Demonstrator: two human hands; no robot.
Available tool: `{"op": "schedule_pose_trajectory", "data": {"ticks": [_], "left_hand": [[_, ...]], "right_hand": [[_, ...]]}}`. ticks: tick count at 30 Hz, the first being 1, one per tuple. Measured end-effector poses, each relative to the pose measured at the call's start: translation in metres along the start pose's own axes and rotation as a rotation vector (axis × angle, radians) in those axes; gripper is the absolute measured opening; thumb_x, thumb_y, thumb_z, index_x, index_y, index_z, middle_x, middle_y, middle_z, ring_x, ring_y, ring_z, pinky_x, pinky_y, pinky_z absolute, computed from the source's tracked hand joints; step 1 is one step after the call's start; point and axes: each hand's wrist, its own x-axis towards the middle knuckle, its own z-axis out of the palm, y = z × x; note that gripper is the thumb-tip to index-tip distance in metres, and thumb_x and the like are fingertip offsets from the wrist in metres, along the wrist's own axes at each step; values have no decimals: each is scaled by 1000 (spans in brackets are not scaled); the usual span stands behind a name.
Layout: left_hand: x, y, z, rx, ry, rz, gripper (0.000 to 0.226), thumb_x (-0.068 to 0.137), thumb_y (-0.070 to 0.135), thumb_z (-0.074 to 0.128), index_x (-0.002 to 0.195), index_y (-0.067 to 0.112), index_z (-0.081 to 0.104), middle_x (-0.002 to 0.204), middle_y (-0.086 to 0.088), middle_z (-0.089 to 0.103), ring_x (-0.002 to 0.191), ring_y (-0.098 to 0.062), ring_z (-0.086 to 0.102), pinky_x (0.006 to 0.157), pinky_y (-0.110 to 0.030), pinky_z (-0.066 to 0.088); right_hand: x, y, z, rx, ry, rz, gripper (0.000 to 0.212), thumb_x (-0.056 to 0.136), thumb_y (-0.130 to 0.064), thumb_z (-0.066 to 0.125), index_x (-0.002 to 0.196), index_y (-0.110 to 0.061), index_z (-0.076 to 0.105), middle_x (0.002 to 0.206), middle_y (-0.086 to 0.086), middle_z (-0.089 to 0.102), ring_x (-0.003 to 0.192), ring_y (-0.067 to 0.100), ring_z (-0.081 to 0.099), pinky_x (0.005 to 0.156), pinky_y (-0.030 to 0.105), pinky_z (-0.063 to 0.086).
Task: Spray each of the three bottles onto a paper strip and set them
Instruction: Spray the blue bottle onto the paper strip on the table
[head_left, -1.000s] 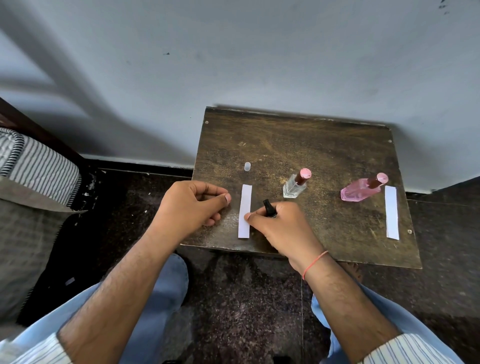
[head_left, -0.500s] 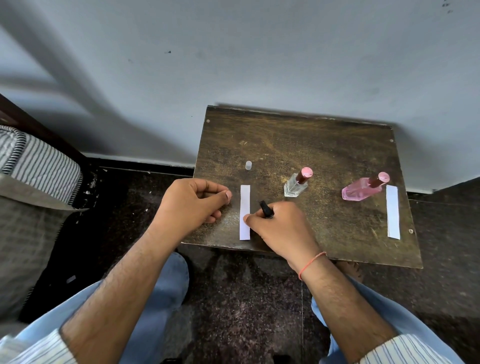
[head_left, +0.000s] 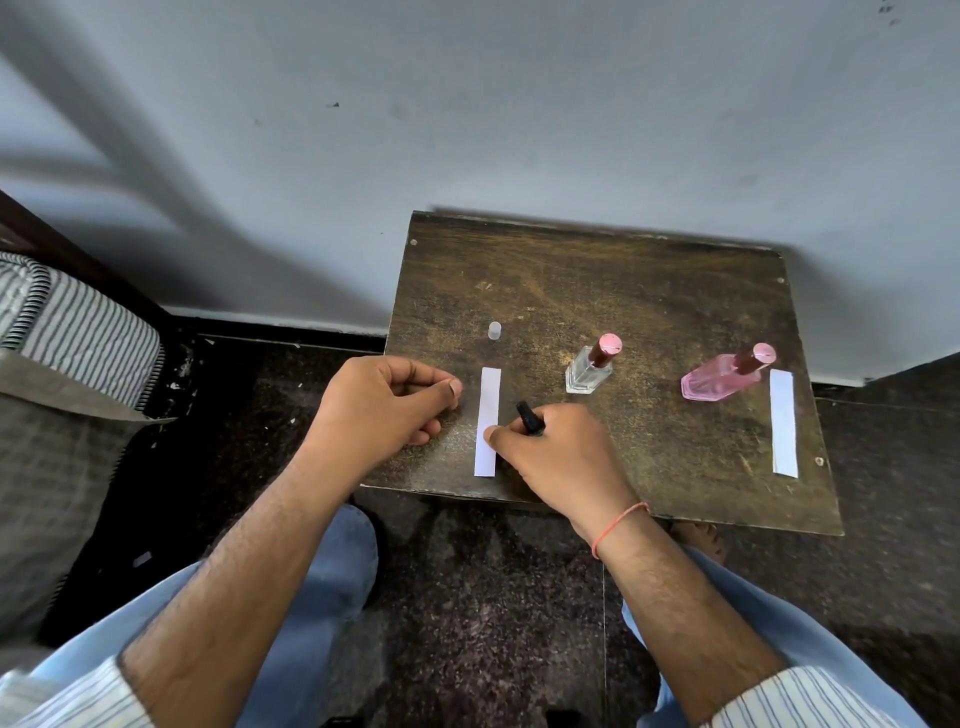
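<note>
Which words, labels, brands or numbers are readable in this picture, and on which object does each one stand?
None can be read.
Left paper strip: blank.
Right paper strip: blank.
Clear bottle: no label shows.
Pink bottle: no label shows.
Black bottle: mostly hidden in the right hand; no text shows.
Small clear cap: plain.

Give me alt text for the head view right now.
The right hand grips a small black-tipped bottle beside a white paper strip on a dark wooden table, the left hand curled nearby. A clear bottle, pink bottle and second strip sit further right.
</note>
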Motion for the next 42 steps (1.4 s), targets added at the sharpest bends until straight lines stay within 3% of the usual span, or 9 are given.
{"op": "schedule_pose_trajectory", "data": {"ticks": [8,14,18,24,27,32,36,39,42], "left_hand": [[9,-2,-4,139,134,83,12,93,45,79,92,34,82,81,12,81,61,-7,70,67,-34,62],[14,5,7,310,150,270,31,91,41,82,121,41,73,98,17,73,56,4,56,63,-13,46],[29,13,14,414,155,355,42,93,40,81,133,38,69,115,17,67,70,6,56,70,-13,45],[54,18,26,513,123,404,33,94,39,80,127,37,76,115,17,68,100,1,63,80,-7,41],[58,19,34,561,138,419,26,95,40,78,121,38,79,114,17,69,104,-1,62,78,-14,44],[58,20,43,602,210,436,24,95,42,78,118,37,80,112,17,69,102,-3,63,77,-24,51],[58,23,42,559,216,421,21,96,44,78,114,34,82,110,17,73,94,2,66,73,-15,51],[50,39,38,322,188,338,18,95,43,80,110,34,83,104,18,77,69,15,61,61,-3,41],[22,58,30,9,190,340,16,97,40,79,110,31,82,101,5,83,60,3,60,59,-16,49]], "right_hand": [[-8,-1,-5,21,6,-8,42,80,-56,85,71,-20,67,63,-9,66,66,11,64,58,29,40],[-18,3,-18,28,-56,-110,28,87,-47,81,84,-24,65,78,-9,70,73,7,65,63,29,47],[-25,3,-28,47,-179,-192,13,94,-31,70,101,-26,60,92,-4,73,76,14,65,68,39,51],[-29,19,-40,-54,-284,-299,19,103,-23,60,121,-30,56,98,-4,65,80,13,60,71,38,51],[-29,24,-48,-65,-307,-313,27,104,-16,58,128,-28,54,103,-9,67,83,7,61,72,28,49],[-30,28,-55,35,-322,-310,36,106,-9,62,133,-28,49,114,-13,76,105,-2,72,95,26,58],[-29,32,-54,46,-256,-362,32,104,-20,69,128,-32,51,117,-15,78,108,0,71,94,29,57],[-27,33,-55,89,-156,-370,29,100,-24,76,123,-33,62,108,-15,78,97,2,71,85,27,57],[-24,29,-55,222,-61,-406,28,94,-19,84,118,-30,74,103,-17,78,95,-1,72,82,16,55]]}}
